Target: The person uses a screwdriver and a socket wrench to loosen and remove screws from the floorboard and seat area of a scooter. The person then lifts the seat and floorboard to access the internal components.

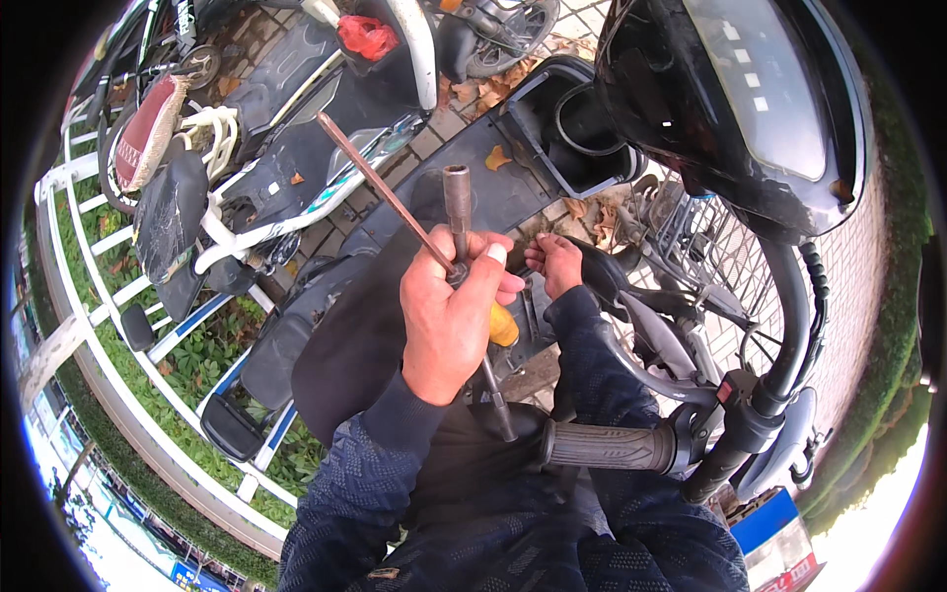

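My left hand [444,321] is closed around two tools at once. One is a screwdriver [380,187] with a long rust-brown shaft pointing up and left; its yellow handle shows below my fingers. The other is a metal socket wrench [457,202], its hollow socket end upward and a thin rod coming out below the hand. Just right of these, my right hand [557,261] has its fingers curled in together; whatever they may pinch is hidden. Both hands are above the dark footboard [483,158] of an electric scooter.
A ribbed handlebar grip [607,446] lies close by my right forearm. The scooter's black front body [735,109] rises at upper right, beside a wire basket [735,266]. Left are parked scooters [266,187], one bearing a red bag [367,37], and a white railing [109,286].
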`<act>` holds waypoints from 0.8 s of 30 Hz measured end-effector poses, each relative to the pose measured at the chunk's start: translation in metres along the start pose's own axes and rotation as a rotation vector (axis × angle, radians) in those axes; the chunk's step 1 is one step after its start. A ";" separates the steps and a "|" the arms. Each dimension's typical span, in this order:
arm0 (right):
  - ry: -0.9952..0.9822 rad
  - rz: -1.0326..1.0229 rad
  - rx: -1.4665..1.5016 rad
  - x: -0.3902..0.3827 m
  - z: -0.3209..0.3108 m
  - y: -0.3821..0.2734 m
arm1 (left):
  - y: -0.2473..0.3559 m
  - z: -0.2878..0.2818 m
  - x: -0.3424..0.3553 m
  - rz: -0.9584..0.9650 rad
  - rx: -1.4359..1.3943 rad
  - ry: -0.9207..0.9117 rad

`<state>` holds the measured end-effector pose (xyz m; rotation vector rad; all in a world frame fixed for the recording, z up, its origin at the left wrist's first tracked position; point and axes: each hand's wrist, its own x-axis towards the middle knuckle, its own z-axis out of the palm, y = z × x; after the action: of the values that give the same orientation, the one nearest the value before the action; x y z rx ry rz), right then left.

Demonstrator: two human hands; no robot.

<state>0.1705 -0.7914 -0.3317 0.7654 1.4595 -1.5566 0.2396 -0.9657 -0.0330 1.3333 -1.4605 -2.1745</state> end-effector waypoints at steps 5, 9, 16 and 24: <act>0.033 0.011 -0.037 0.006 0.021 -0.005 | 0.004 0.001 -0.001 -0.039 -0.055 0.012; -0.031 -0.018 -0.013 0.008 0.035 -0.011 | 0.004 0.000 0.000 -0.027 -0.043 0.046; -0.088 -0.109 -0.113 -0.037 0.024 -0.019 | 0.004 -0.003 0.005 -0.037 0.002 -0.026; -0.408 -0.346 -0.101 -0.195 -0.012 -0.049 | -0.024 0.014 -0.003 0.182 0.613 -0.248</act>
<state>0.2145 -0.7478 -0.1395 0.1215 1.3937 -1.7533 0.2380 -0.9433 -0.0499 1.0348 -2.3760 -1.8972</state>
